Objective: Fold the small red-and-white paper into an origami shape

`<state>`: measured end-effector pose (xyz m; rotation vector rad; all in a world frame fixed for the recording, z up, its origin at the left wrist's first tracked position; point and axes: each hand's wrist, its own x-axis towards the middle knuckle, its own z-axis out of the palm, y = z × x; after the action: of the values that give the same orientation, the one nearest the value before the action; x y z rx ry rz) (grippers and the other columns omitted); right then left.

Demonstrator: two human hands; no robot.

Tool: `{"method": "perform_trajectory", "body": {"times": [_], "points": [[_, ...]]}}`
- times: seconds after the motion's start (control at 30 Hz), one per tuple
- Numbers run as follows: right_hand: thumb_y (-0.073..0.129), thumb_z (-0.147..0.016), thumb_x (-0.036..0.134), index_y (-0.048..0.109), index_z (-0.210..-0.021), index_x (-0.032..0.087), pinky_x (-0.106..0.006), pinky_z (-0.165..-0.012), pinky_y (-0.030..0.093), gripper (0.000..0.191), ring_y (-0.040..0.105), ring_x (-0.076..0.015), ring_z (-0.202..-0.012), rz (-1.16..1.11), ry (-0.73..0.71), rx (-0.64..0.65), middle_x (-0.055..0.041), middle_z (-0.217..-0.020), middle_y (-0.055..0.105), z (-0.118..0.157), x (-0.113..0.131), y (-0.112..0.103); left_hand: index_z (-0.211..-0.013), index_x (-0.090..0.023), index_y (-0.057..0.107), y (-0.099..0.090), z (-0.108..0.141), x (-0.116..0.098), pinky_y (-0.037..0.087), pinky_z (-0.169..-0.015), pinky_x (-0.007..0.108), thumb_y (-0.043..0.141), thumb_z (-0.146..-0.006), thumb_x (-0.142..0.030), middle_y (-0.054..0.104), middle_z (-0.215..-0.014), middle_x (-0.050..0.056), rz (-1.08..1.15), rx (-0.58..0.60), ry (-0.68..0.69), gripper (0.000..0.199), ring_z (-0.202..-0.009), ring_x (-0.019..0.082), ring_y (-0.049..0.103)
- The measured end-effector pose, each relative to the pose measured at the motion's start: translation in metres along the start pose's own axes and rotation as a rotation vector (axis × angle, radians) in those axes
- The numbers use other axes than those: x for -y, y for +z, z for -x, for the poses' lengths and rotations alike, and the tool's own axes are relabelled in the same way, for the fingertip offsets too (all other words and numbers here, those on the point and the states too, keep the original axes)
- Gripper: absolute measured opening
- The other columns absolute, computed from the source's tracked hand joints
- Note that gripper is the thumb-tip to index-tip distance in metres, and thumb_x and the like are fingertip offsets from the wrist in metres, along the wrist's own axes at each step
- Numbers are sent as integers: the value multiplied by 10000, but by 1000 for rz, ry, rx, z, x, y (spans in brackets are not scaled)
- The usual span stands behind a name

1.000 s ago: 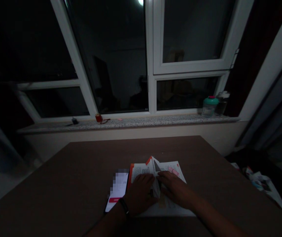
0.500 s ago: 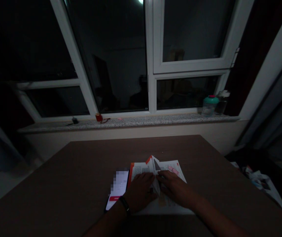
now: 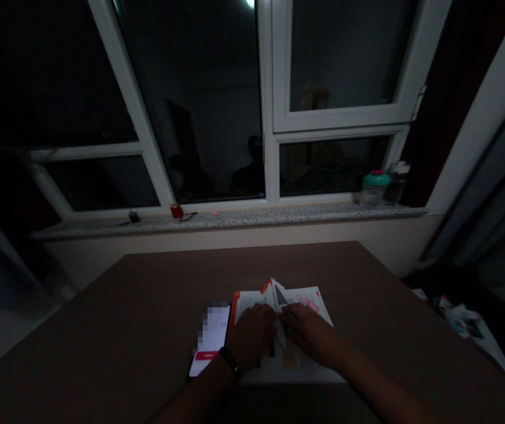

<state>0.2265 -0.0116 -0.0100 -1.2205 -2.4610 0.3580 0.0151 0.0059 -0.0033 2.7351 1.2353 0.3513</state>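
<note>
Left hand (image 3: 253,334), right hand (image 3: 312,333) on folded paper (image 3: 275,293), grip unclear; teal-lidded bottle (image 3: 374,191), contents indistinct.

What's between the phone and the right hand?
Head view: the left hand, then the folded paper, with printed pages beneath.

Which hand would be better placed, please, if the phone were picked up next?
Left, probably: the left hand is nearer the phone, which lies just to its left; the right hand is farther off, across the folded paper.

Folded paper (image 3: 274,290) partly hidden behind the fingers (image 3: 295,310)
</note>
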Motion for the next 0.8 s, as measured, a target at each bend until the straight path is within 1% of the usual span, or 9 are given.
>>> {"method": "perform_trajectory", "body": {"times": [0.07, 0.13, 0.27, 0.4, 0.47, 0.53, 0.67, 0.8], "points": [[488, -936, 194, 584, -1314, 236, -418, -1056, 367, 393, 514, -268, -1194, -4, 5, -8, -115, -1292, 573, -1, 1, 0, -1076, -207, 616, -1, -4, -1, 417, -895, 361, 492, -968, -177, 592, -1121, 48, -10, 17, -22, 167, -1053, 234, 524], [488, -940, 195, 596, -1300, 241, -409, -1045, 371, 379, 522, -264, -1174, -3, 13, -10, -108, -1273, 582, -2, 3, -1, -1043, -204, 626, 0, -6, -1, 418, -880, 352, 476, -978, -171, 595, -1093, 47, -13, 16, -29, 167, -1042, 229, 525], [490, -933, 172, 611, -1276, 248, -390, -1024, 374, 371, 528, -252, -1145, 14, 15, 0, -92, -1244, 592, -4, 5, -4, -1034, -205, 633, 3, -7, 1, 416, -862, 347, 445, -995, -160, 598, -1076, 45, -13, -10, -23, 197, -1027, 225, 525], [486, -933, 155, 672, -1163, 236, -369, -978, 390, 307, 546, -238, -1079, 42, 44, -14, -80, -1149, 625, -8, 5, -1, -1049, -202, 632, 3, -6, 2, 411, -879, 359, 442, -994, -162, 597, -1097, 54, -3, -20, -12, 201, -1031, 227, 524], [485, -938, 157, 687, -1122, 224, -363, -974, 391, 281, 547, -237, -1076, 48, 49, -23, -79, -1135, 629, -9, 5, 1, -1056, -201, 632, 3, -5, 2, 412, -887, 360, 451, -988, -165, 596, -1102, 55, 7, -23, -4, 197, -1032, 227, 523], [489, -940, 156, 681, -1135, 224, -364, -981, 387, 281, 542, -243, -1096, 49, 43, -31, -82, -1161, 625, -9, 4, 4, -1076, -206, 630, 2, -4, 2, 413, -894, 358, 468, -977, -162, 594, -1112, 50, 19, -21, 3, 195, -1043, 228, 521], [497, -938, 145, 632, -1234, 241, -379, -998, 378, 339, 534, -250, -1122, 50, 24, -38, -88, -1211, 609, -7, 4, 5, -1126, -221, 615, -1, -2, 1, 413, -917, 365, 504, -944, -149, 589, -1147, 45, 38, -13, 10, 225, -1072, 236, 515], [481, -947, 149, 631, -1238, 236, -377, -982, 391, 338, 542, -247, -1109, 61, 40, -35, -93, -1208, 609, -6, 5, 5, -1128, -220, 615, -5, -3, 0, 415, -929, 383, 530, -922, -154, 590, -1165, 53, 32, 22, 12, 233, -1088, 250, 514]]}}
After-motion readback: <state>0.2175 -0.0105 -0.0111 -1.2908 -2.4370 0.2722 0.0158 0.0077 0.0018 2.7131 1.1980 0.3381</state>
